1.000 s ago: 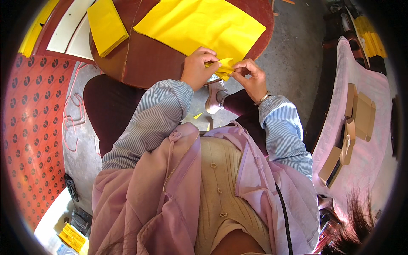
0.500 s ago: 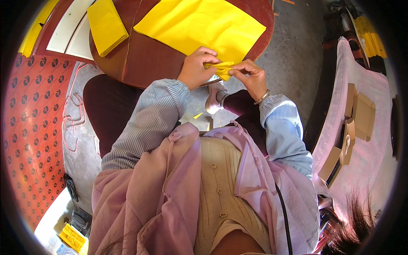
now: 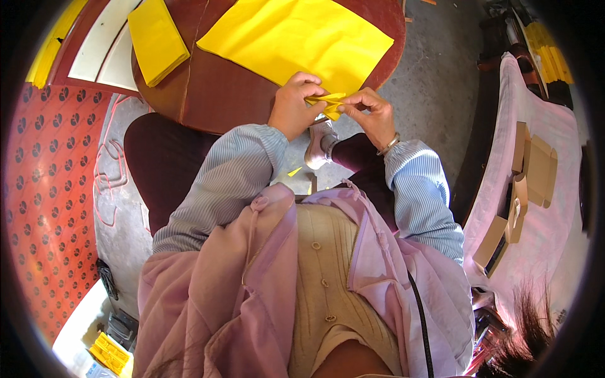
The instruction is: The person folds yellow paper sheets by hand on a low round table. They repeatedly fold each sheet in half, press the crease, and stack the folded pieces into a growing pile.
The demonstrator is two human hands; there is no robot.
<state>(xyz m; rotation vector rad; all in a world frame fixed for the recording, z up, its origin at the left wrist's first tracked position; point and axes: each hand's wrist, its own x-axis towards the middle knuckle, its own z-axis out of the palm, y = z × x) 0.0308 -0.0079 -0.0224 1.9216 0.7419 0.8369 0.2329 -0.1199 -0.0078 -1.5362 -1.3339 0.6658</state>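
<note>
Over a round brown table (image 3: 220, 94) bearing a large yellow sheet (image 3: 296, 38) lying flat, the left hand (image 3: 293, 107) and right hand (image 3: 372, 113) are both pinching a small, already much-folded yellow paper (image 3: 329, 104) between closed fingertips, its folding seemingly unfinished.

Round wooden table (image 3: 220, 94), cardboard boxes (image 3: 532, 170), red mat (image 3: 44, 189)
</note>
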